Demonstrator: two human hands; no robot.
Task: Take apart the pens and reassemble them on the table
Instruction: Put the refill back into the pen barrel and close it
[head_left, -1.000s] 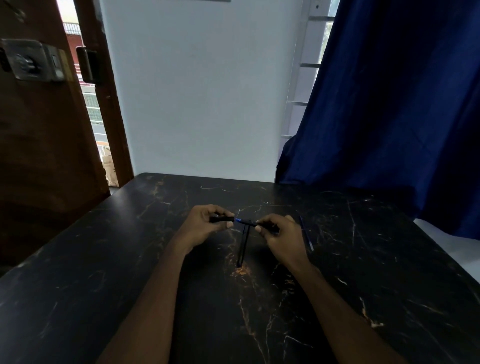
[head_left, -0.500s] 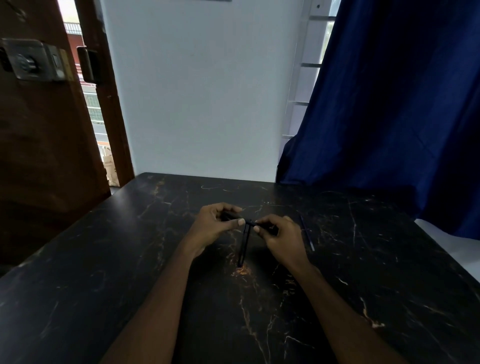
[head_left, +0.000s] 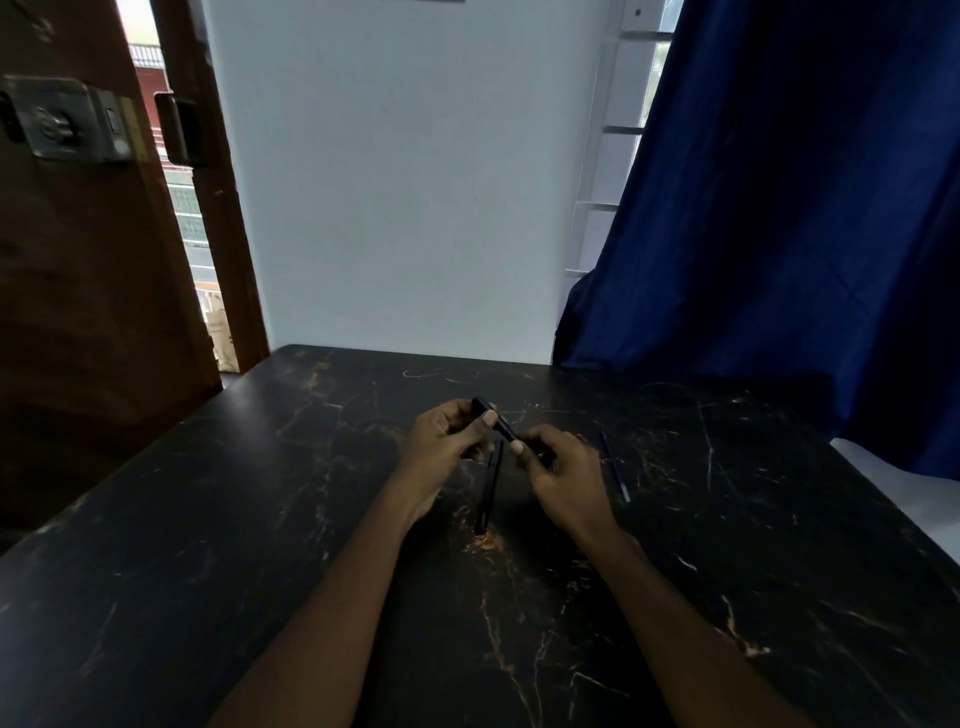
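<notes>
The left hand (head_left: 447, 434) and right hand (head_left: 558, 467) each pinch one end of a black pen (head_left: 501, 428), probably joining it; next comes a straight, gentle push.

Both forearms ran off the bottom edge of the frame. The dark pen part (head_left: 500, 425) held between the left hand (head_left: 451, 435) and right hand (head_left: 563, 470) was mostly covered by fingers, and whether it was one piece or two could not be told. The black pen (head_left: 489, 486) on the table (head_left: 208, 519) had its far end behind the hands
</notes>
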